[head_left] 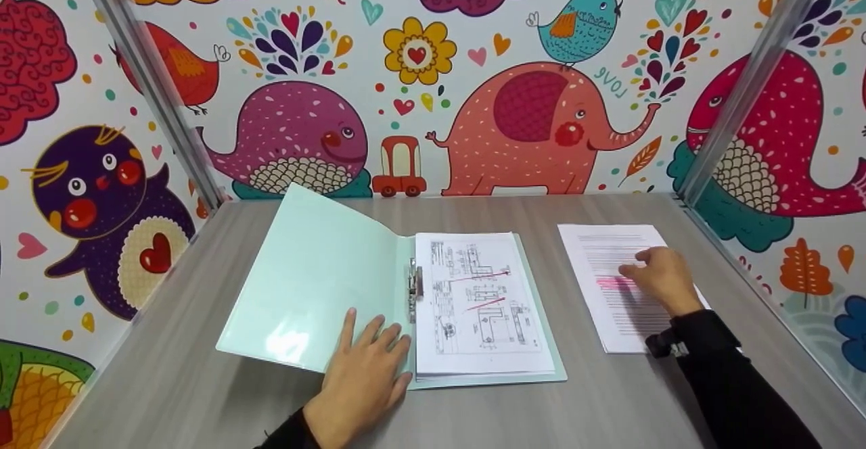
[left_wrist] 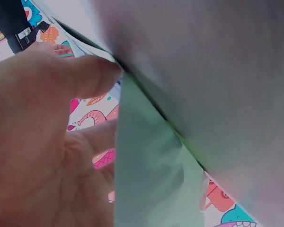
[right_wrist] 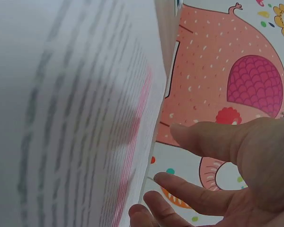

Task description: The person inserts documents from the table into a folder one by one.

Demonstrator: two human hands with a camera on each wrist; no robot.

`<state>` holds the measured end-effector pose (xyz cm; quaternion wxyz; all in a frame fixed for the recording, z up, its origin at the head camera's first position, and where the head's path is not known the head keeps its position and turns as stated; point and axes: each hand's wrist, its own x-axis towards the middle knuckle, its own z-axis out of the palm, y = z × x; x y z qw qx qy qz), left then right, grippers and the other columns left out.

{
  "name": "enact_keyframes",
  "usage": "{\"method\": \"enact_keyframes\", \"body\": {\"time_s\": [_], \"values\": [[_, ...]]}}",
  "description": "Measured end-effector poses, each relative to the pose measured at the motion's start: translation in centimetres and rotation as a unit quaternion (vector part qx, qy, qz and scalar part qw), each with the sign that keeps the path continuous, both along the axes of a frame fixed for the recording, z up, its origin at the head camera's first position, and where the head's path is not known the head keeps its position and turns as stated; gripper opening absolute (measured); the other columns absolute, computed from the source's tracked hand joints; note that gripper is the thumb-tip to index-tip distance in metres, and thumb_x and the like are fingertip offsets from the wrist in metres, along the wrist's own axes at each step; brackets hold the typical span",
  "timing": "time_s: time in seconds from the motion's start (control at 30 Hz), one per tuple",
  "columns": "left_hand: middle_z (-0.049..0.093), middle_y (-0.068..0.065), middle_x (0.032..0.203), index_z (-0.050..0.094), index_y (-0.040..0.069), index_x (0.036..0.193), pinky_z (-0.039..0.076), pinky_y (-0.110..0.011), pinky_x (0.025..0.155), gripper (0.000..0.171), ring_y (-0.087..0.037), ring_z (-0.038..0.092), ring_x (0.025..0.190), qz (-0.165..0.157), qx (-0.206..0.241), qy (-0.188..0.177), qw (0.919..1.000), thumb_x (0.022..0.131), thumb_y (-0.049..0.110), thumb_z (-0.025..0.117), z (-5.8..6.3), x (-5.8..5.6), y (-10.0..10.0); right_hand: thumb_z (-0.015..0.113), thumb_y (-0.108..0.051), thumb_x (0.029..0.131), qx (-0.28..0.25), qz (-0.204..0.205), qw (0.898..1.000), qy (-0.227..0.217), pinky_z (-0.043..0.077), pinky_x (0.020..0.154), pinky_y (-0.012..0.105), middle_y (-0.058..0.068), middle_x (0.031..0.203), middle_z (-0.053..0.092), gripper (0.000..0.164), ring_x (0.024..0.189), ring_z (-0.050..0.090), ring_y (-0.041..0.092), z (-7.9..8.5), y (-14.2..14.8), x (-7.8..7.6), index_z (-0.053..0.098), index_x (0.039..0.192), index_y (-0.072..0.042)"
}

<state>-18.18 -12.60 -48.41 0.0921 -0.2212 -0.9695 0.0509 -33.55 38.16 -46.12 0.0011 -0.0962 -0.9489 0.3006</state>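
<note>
- In my head view the mint-green folder (head_left: 318,266) lies spread at the middle of the tabletop (head_left: 487,418), its left cover tilted up.
- The left hand (head_left: 365,378) rests against that cover, fingers straight and apart; in the left wrist view the cover hides their ends from me.
- The right hand (head_left: 659,276) is over the paper stack (head_left: 588,253), right of the folder, thumb and fingers apart, covering some print; I can't tell whether they touch it.
- The stack's lines are too small for me to read; one band is highlighted pink.
- The drawing sheet (head_left: 467,361) beside the metal clip (head_left: 415,287) carries red strokes and illegible labels.
- I read "LOVE" on the wall (head_left: 467,104), once normal, once mirrored.
</note>
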Motion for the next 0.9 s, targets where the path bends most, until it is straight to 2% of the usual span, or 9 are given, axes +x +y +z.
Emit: {"method": "enact_keyframes", "body": {"time_s": [0.2,0.43,0.6,0.73,0.9], "values": [[0.076,-0.006,0.155,0.078,0.017,0.146,0.039,-0.077,0.136,0.052,-0.038,0.064,0.155,0.004,0.004,-0.015,0.9999,0.106,0.051,0.079,0.1,-0.1,0.1,0.078,-0.027,0.11,0.011,-0.036,0.998,-0.044,0.053,0.11,0.068,0.05,0.158,0.052,0.071,0.123,0.053,0.055,0.0,1.4,0.2,0.054,0.153,0.023],[0.075,-0.005,0.155,0.077,0.018,0.146,0.038,-0.076,0.137,0.052,-0.037,0.063,0.156,0.007,0.0,-0.016,0.9999,0.106,0.05,0.079,0.1,0.0,0.1,0.081,-0.029,0.106,0.017,-0.049,0.997,-0.061,0.046,0.11,0.073,0.05,0.153,0.046,0.079,0.125,0.043,0.059,-0.1,2.7,0.4,0.05,0.156,0.024],[0.075,-0.005,0.156,0.077,0.019,0.147,0.038,-0.076,0.137,0.052,-0.036,0.062,0.157,0.009,-0.009,-0.014,0.9998,0.106,0.051,0.079,0.0,0.0,0.1,0.083,-0.032,0.103,0.039,-0.043,0.996,-0.068,0.047,0.105,0.074,0.051,0.149,0.047,0.083,0.122,0.043,0.061,-0.1,3.6,0.3,0.049,0.152,0.026],[0.075,-0.005,0.157,0.077,0.019,0.147,0.037,-0.076,0.138,0.052,-0.036,0.062,0.157,0.01,-0.01,-0.019,0.9997,0.107,0.051,0.079,0.1,0.0,0.1,0.086,-0.033,0.102,0.039,-0.057,0.994,-0.079,0.049,0.099,0.069,0.048,0.141,0.053,0.082,0.116,0.046,0.058,-0.2,4.0,0.1,0.051,0.147,0.025],[0.074,-0.005,0.157,0.077,0.019,0.147,0.036,-0.076,0.138,0.052,-0.036,0.062,0.157,0.011,-0.01,-0.023,0.9996,0.107,0.051,0.078,0.1,0.0,0.1,0.089,-0.034,0.1,0.045,-0.061,0.994,-0.073,0.049,0.094,0.066,0.044,0.131,0.056,0.078,0.112,0.047,0.057,-0.2,4.1,0.1,0.055,0.139,0.024]]}}
